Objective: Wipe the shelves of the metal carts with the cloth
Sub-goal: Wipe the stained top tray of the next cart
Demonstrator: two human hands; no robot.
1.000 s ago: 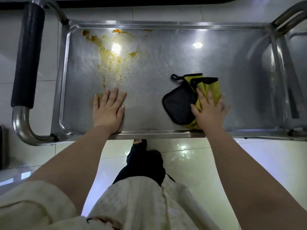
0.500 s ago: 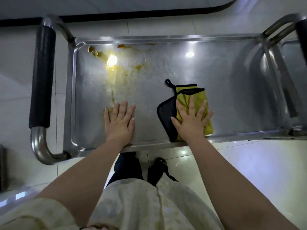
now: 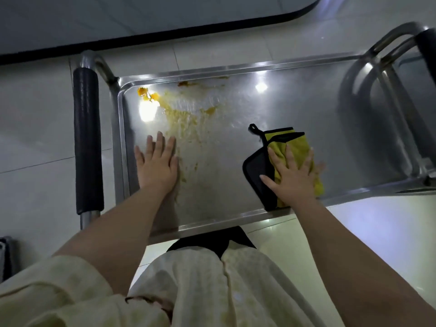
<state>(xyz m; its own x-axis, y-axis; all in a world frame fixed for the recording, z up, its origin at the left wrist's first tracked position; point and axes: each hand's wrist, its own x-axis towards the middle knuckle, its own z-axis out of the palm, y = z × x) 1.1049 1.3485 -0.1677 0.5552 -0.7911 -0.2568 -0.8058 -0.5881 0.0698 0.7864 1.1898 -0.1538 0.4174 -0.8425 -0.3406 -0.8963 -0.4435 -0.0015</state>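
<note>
Cloth [image 3: 296, 147] lies under flat right hand [image 3: 292, 182], flat left hand [image 3: 157, 166] pressing stained shelf [image 3: 306, 102].

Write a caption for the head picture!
Right hand presses yellow-and-black cloth on stained steel cart shelf; left hand rests flat.

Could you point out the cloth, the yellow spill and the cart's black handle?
cloth [image 3: 298, 141]: head view, its yellow upper fold.
yellow spill [image 3: 179, 119]: head view, the smeared middle.
black handle [image 3: 86, 142]: head view, middle of the padded grip.
</note>
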